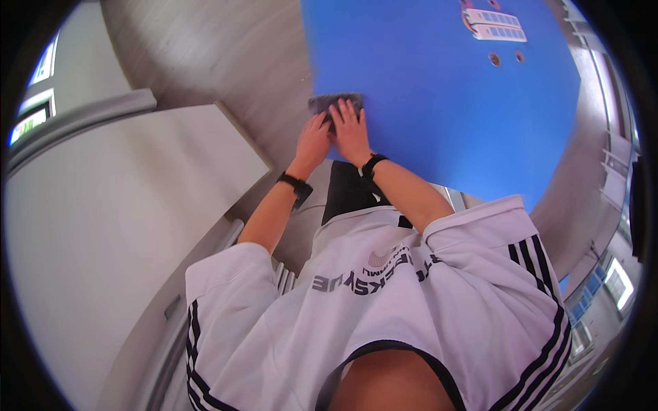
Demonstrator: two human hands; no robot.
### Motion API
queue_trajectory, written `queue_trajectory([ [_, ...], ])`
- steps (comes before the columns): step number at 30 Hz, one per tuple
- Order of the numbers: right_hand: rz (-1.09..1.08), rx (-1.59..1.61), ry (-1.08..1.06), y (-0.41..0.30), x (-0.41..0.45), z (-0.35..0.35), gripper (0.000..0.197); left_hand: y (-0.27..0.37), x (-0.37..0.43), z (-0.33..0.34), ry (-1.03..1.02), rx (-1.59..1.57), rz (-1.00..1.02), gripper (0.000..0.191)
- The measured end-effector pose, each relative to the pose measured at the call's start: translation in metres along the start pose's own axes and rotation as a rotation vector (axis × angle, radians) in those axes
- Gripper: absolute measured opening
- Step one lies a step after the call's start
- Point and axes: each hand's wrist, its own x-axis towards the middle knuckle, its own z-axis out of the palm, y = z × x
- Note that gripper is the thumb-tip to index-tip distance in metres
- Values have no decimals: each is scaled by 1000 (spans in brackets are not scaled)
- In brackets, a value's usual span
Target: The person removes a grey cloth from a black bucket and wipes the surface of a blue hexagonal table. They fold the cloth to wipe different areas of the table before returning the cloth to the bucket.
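A dark grey folded cloth (321, 101) lies at the near left corner of a blue tabletop (411, 118). My right hand (350, 126) holds it down from above, fingers slightly spread over the fabric. Close beside it, my left hand (313, 138) has its fingertips on the cloth's lower left part, by the table's left edge. The two hands nearly touch. Their palms and the cloth beneath them are hidden. Each wrist wears a black band, the left one (295, 187) and the right one (373, 163).
Two white power strips (496, 25) with wires sit at the table's far right, near several round holes (494, 59). To the left stands a large pale panel or tabletop (128, 205) with a corner towards me. Grey floor (221, 56) shows between the two surfaces.
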Motion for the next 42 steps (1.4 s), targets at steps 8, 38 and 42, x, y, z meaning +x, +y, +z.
queue_trajectory([
  [8, -92, 164, -71, 56, -42, -21, 71, 51, -9, 40, -24, 216, -113, 53],
  [38, 707, 70, 247, 418, -182, -69, 65, 312, 229, 321, -544, 32, 810, 55],
  [42, 740, 28, 322, 420, -163, -45, 64, 306, 230, 321, -456, 95, 757, 52],
])
